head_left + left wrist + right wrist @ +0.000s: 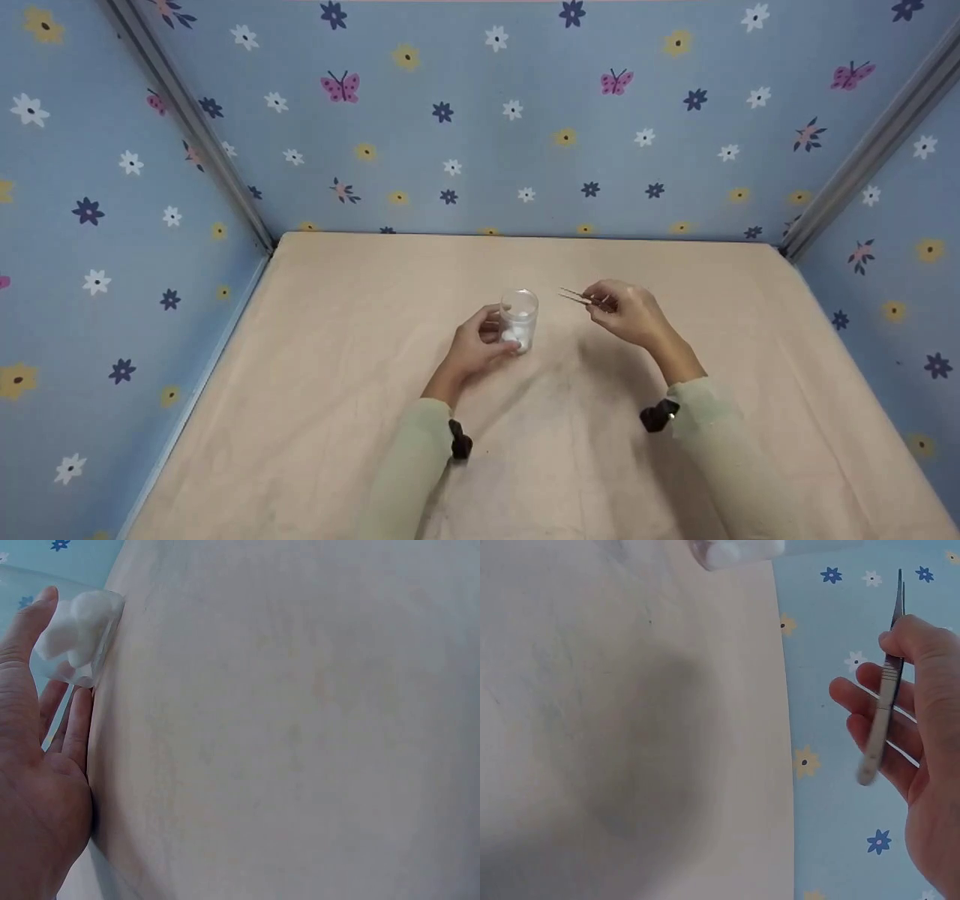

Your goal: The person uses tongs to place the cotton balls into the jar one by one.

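A clear jar (523,306) stands upright on the cloth-covered table, with white cotton balls (516,336) at its bottom. My left hand (477,346) grips it from the left, thumb in front and fingers round the far side. In the left wrist view the cotton balls (79,626) show through the jar's wall near the thumb. To the right of the jar, above the table, my right hand (631,311) pinches metal tweezers (576,297). Their tips point left toward the jar and stand slightly apart. In the right wrist view the tweezers (886,697) lie between thumb and fingers.
A pale pink cloth (337,315) covers the table. Blue flowered panels (480,112) rise at the back and both sides, with grey posts (877,142) at the corners. A black wrist camera (660,415) sits on each sleeve.
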`<state>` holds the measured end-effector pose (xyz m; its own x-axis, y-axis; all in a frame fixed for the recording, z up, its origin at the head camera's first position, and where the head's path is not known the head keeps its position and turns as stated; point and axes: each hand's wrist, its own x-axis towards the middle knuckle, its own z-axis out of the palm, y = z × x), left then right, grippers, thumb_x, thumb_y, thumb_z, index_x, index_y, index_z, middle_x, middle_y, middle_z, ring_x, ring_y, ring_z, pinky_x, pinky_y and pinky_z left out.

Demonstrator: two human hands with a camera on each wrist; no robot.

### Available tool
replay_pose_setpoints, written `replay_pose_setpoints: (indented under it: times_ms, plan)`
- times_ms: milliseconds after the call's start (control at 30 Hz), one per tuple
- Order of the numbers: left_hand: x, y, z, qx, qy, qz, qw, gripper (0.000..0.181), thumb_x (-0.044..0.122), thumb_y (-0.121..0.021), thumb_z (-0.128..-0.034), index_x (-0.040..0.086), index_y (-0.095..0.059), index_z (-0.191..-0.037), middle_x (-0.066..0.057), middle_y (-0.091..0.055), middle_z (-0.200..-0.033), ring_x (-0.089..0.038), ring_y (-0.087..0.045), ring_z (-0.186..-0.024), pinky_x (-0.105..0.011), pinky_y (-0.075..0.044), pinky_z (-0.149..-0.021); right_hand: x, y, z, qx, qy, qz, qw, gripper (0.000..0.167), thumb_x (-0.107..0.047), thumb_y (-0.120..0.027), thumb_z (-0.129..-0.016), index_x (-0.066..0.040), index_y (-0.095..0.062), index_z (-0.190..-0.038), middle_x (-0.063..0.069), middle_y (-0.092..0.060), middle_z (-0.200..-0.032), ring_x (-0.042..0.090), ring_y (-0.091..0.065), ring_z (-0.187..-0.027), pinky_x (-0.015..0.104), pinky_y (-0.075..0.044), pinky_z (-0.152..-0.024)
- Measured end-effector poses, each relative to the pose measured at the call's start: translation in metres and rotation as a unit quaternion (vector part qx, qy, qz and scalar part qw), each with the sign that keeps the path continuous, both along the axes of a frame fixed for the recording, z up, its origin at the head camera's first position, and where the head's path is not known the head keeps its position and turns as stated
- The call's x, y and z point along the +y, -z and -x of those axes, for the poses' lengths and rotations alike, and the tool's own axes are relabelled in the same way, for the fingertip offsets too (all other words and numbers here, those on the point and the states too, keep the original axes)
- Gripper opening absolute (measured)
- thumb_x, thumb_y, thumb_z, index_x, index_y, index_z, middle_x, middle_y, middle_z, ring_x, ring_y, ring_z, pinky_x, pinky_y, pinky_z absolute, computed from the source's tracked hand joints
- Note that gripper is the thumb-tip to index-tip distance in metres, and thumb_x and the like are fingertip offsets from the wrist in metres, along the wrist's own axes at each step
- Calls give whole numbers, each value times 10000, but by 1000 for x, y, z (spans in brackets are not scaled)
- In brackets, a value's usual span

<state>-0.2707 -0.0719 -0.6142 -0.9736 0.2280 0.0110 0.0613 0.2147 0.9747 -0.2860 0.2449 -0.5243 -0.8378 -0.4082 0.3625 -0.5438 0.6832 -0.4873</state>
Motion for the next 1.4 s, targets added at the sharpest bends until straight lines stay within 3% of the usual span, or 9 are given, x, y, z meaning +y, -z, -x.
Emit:
replay_pose_setpoints:
  times_ms: [267, 400, 500, 600, 1000, 1400]
  plan:
    - [-1, 0, -1, 36, 39, 28, 10000, 678, 79, -913, -946, 116, -608, -1551, -214, -659, -1477, -367, -728, -1319, -464, -617, -1170, 2, 8, -4, -400, -78, 402, 9984, 168, -1, -787, -991, -2, -763, -1157, 177, -835, -1038, 373, -835, -941, 578, -693, -877]
    - [-1, 1, 0, 32, 62, 26, 10000, 692, 88, -918, -945, 128, -604, -1561, -202, -652, -1489, -359, -724, -1319, -457, -617, -1170, 2, 12, -7, -527, 42, 429, 9977, 178, -26, -803, -994, -12, -761, -1167, 141, -833, -961, 283, -799, -859, 440, -674, -774]
    - [-1, 2, 0, 54, 53, 40, 10000, 694, 95, -918, -947, 132, -603, -1565, -201, -654, -1487, -353, -722, -1315, -448, -617, -1170, 2, 15, -8, -658, 148, 483, 9966, 196, -40, -814, -996, -9, -748, -1178, 119, -820, -890, 167, -738, -777, 271, -573, -688]
    - [-1, 3, 0, 95, 29, 75, 9999, 690, 97, -917, -947, 127, -604, -1562, -206, -658, -1479, -352, -725, -1310, -443, -621, -1165, 1, 18, -9, -822, 243, 576, 9947, 225, -54, -817, -1002, -6, -728, -1204, 121, -807, -874, 88, -673, -735, 205, -506, -653]
    - [0, 3, 2, 79, 23, 41, 10000, 685, 80, -918, -942, 105, -609, -1553, -226, -662, -1466, -377, -728, -1316, -453, -618, -1172, -8, 32, -13, -1670, 714, 772, 9803, 279, -98, -789, -1044, -17, -689, -1291, 154, -783, -912, 154, -677, -721, 208, -526, -615]
    - [-1, 0, 1, 27, 56, 48, 10000, 653, 97, -904, -961, 111, -609, -1544, -213, -658, -1473, -356, -721, -1322, -452, -611, -1175, -16, 45, -14, -2244, 1168, 509, 9661, 334, -155, -789, -1050, 30, -738, -1324, 173, -784, -956, 118, -637, -694, 231, -511, -641]
